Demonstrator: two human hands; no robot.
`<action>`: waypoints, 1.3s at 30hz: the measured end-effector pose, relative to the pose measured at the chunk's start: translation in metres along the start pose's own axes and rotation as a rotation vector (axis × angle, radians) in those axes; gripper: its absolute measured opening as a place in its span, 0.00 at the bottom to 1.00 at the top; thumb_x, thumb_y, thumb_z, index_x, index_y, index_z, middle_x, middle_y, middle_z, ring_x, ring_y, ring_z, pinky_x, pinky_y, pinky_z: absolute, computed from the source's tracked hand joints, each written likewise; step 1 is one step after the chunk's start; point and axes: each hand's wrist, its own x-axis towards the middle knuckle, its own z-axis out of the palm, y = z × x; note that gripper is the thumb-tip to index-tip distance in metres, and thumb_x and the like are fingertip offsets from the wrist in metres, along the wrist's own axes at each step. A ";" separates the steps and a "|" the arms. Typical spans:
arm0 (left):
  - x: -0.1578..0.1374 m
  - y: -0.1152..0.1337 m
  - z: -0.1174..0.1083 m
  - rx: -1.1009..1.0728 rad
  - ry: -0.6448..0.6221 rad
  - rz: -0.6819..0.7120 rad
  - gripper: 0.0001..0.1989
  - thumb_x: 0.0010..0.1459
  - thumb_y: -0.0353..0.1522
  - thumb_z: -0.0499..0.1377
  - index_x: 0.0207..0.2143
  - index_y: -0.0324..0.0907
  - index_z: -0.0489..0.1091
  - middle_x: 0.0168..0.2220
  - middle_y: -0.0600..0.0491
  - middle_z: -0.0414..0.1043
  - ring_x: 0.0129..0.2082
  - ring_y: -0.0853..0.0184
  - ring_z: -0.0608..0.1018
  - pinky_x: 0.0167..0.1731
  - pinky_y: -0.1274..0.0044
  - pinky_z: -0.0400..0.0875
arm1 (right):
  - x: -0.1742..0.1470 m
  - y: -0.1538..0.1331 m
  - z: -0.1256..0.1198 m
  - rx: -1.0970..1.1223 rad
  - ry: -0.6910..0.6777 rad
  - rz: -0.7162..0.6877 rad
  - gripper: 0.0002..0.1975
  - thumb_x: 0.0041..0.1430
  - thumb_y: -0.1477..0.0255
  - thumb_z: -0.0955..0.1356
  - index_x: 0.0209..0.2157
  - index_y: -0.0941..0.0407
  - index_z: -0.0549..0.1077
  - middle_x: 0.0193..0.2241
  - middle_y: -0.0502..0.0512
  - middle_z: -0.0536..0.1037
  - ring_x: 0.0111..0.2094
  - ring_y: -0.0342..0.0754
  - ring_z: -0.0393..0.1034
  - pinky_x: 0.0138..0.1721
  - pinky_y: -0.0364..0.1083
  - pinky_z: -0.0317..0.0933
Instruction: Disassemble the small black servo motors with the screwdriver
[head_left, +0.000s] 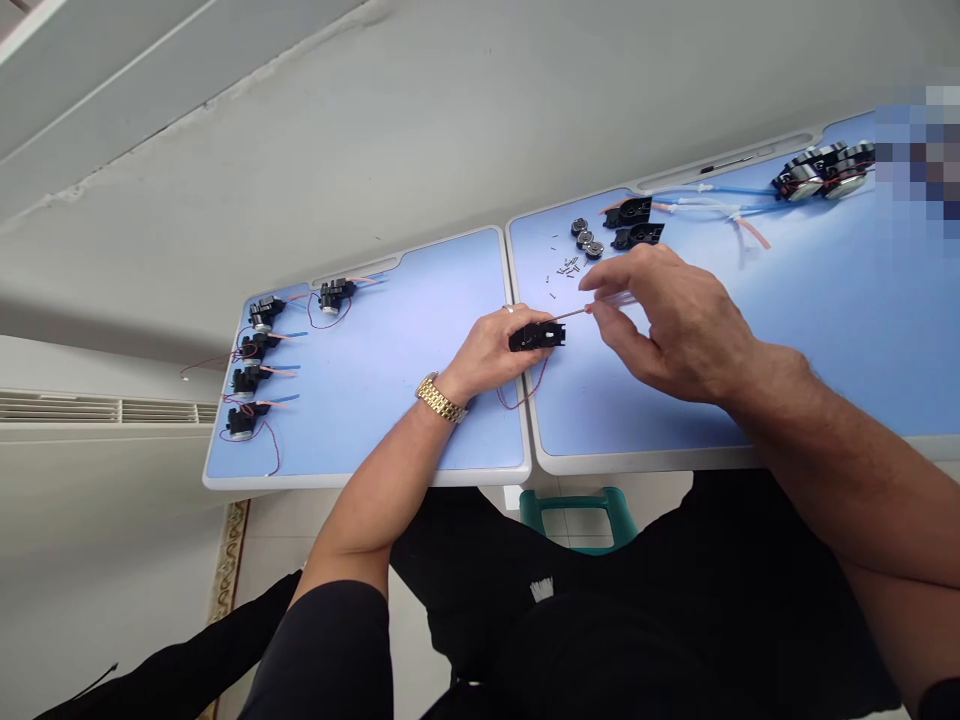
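Observation:
My left hand [491, 350] wraps round a small black plastic housing [536, 336] just over the seam between two blue tabletops. A thin red wire [517, 405] trails below it. Between the thumb and fingers of my right hand [675, 320] is a screwdriver [576, 313] with a thin shaft and a clear handle partly hidden by the fingers. Its shaft points left toward the housing; whether the tip touches it I cannot tell. Beyond the hands lie several small loose screws [570, 267], metal-faced round parts [586, 240] and black shell pieces [637, 235].
Several black assemblies with wires [255, 375] line the left tabletop [420, 300]. At the far right are more wired assemblies [817, 175], with blue and orange tubes. A slim dark tool [724, 165] rests in the back edge groove. Below the tables stands a green stool [577, 515].

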 end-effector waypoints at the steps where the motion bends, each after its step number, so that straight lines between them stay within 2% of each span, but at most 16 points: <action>1: 0.000 0.000 0.000 -0.002 0.003 0.003 0.15 0.69 0.31 0.71 0.57 0.48 0.83 0.49 0.51 0.88 0.46 0.61 0.87 0.54 0.66 0.82 | 0.000 -0.002 -0.002 0.015 -0.020 0.002 0.15 0.79 0.74 0.66 0.58 0.43 0.77 0.50 0.57 0.89 0.48 0.63 0.84 0.53 0.66 0.76; 3: 0.000 0.000 0.001 -0.004 0.007 0.011 0.15 0.69 0.31 0.71 0.56 0.48 0.83 0.49 0.51 0.88 0.46 0.62 0.87 0.54 0.66 0.82 | 0.000 -0.001 -0.002 0.016 -0.001 -0.005 0.11 0.80 0.72 0.68 0.56 0.44 0.78 0.47 0.57 0.89 0.46 0.63 0.84 0.52 0.65 0.77; 5: 0.001 0.000 0.001 -0.008 0.002 0.014 0.14 0.68 0.30 0.71 0.56 0.48 0.83 0.49 0.52 0.88 0.47 0.62 0.87 0.55 0.66 0.82 | -0.001 0.006 0.002 -0.014 0.059 0.001 0.05 0.81 0.65 0.69 0.49 0.46 0.80 0.38 0.54 0.87 0.37 0.59 0.82 0.44 0.61 0.75; 7: 0.001 0.001 0.000 -0.013 -0.002 0.014 0.15 0.68 0.30 0.72 0.56 0.48 0.83 0.49 0.52 0.88 0.47 0.62 0.87 0.55 0.67 0.82 | -0.001 0.013 0.005 -0.027 0.112 -0.008 0.09 0.81 0.62 0.70 0.42 0.48 0.79 0.30 0.52 0.84 0.30 0.56 0.78 0.37 0.58 0.72; 9: 0.001 0.001 0.000 -0.014 -0.004 0.010 0.15 0.68 0.30 0.72 0.56 0.47 0.83 0.49 0.51 0.88 0.47 0.62 0.87 0.55 0.67 0.82 | -0.001 0.013 0.006 -0.012 0.113 -0.025 0.08 0.81 0.65 0.68 0.44 0.47 0.79 0.35 0.54 0.86 0.32 0.56 0.79 0.40 0.58 0.73; 11: 0.000 0.001 0.000 -0.010 -0.001 0.006 0.15 0.68 0.30 0.71 0.56 0.48 0.83 0.50 0.51 0.88 0.47 0.62 0.87 0.54 0.67 0.82 | 0.000 0.007 0.004 0.010 0.061 -0.023 0.10 0.82 0.70 0.65 0.52 0.46 0.79 0.44 0.57 0.89 0.41 0.58 0.83 0.48 0.62 0.76; 13: 0.000 0.001 0.000 -0.004 0.003 0.003 0.15 0.69 0.31 0.71 0.56 0.48 0.83 0.50 0.51 0.88 0.47 0.62 0.87 0.54 0.66 0.83 | 0.000 0.002 0.001 0.029 0.011 -0.012 0.13 0.81 0.72 0.64 0.56 0.44 0.77 0.49 0.58 0.89 0.47 0.60 0.84 0.53 0.64 0.77; 15: 0.000 0.002 0.000 -0.004 0.005 0.003 0.15 0.69 0.31 0.71 0.56 0.48 0.83 0.50 0.51 0.88 0.47 0.62 0.87 0.54 0.66 0.83 | 0.000 0.004 0.001 0.042 0.036 -0.019 0.09 0.81 0.69 0.67 0.55 0.44 0.77 0.45 0.56 0.89 0.45 0.60 0.85 0.49 0.62 0.78; 17: 0.000 0.002 0.000 -0.010 0.005 0.003 0.15 0.68 0.30 0.71 0.56 0.48 0.83 0.50 0.51 0.88 0.47 0.62 0.87 0.55 0.66 0.83 | 0.000 0.009 0.004 0.025 0.108 -0.037 0.04 0.80 0.64 0.70 0.50 0.46 0.78 0.36 0.53 0.86 0.35 0.57 0.84 0.38 0.59 0.76; 19: 0.000 0.003 -0.001 -0.019 0.003 0.003 0.15 0.68 0.30 0.71 0.56 0.48 0.84 0.50 0.51 0.88 0.47 0.61 0.87 0.55 0.66 0.83 | 0.000 0.013 0.006 -0.005 0.149 -0.045 0.06 0.81 0.64 0.70 0.45 0.48 0.78 0.32 0.51 0.84 0.29 0.55 0.80 0.32 0.57 0.72; 24: 0.001 0.002 -0.001 -0.045 0.005 0.011 0.14 0.69 0.30 0.70 0.56 0.48 0.83 0.49 0.51 0.88 0.47 0.61 0.87 0.55 0.66 0.83 | 0.000 0.005 0.001 0.056 0.020 0.007 0.14 0.81 0.73 0.66 0.58 0.44 0.78 0.49 0.58 0.89 0.47 0.60 0.85 0.50 0.63 0.78; 26: 0.000 0.002 -0.001 -0.050 0.008 0.021 0.14 0.69 0.30 0.70 0.55 0.48 0.83 0.49 0.52 0.88 0.47 0.62 0.87 0.55 0.66 0.83 | 0.000 0.006 0.001 0.068 0.034 0.003 0.10 0.79 0.69 0.69 0.57 0.45 0.78 0.47 0.57 0.89 0.45 0.61 0.86 0.47 0.63 0.79; 30: 0.000 0.004 -0.002 -0.039 0.000 0.009 0.14 0.68 0.29 0.71 0.55 0.48 0.83 0.50 0.52 0.88 0.48 0.62 0.87 0.56 0.66 0.82 | -0.001 0.015 0.005 0.039 0.134 -0.027 0.04 0.79 0.64 0.71 0.47 0.47 0.79 0.35 0.52 0.86 0.33 0.57 0.83 0.35 0.57 0.73; 34: 0.000 0.005 -0.002 -0.045 -0.002 -0.003 0.14 0.68 0.29 0.71 0.55 0.48 0.83 0.50 0.51 0.88 0.47 0.62 0.87 0.55 0.67 0.82 | 0.000 0.009 0.001 0.073 0.090 -0.084 0.12 0.80 0.74 0.66 0.56 0.46 0.78 0.49 0.57 0.89 0.44 0.59 0.85 0.48 0.61 0.77; 36: 0.000 0.004 -0.002 -0.051 0.004 0.010 0.14 0.69 0.29 0.71 0.55 0.47 0.83 0.50 0.51 0.88 0.47 0.62 0.87 0.55 0.67 0.82 | 0.000 0.007 0.000 0.090 0.065 -0.080 0.13 0.80 0.74 0.68 0.59 0.46 0.78 0.51 0.58 0.89 0.47 0.60 0.85 0.52 0.62 0.77; 39: 0.000 0.003 -0.001 -0.045 0.008 0.017 0.14 0.68 0.29 0.71 0.55 0.48 0.83 0.50 0.52 0.88 0.48 0.62 0.87 0.55 0.67 0.82 | 0.000 0.013 0.004 0.061 0.142 -0.076 0.03 0.78 0.68 0.73 0.50 0.47 0.81 0.40 0.53 0.88 0.36 0.56 0.84 0.39 0.57 0.76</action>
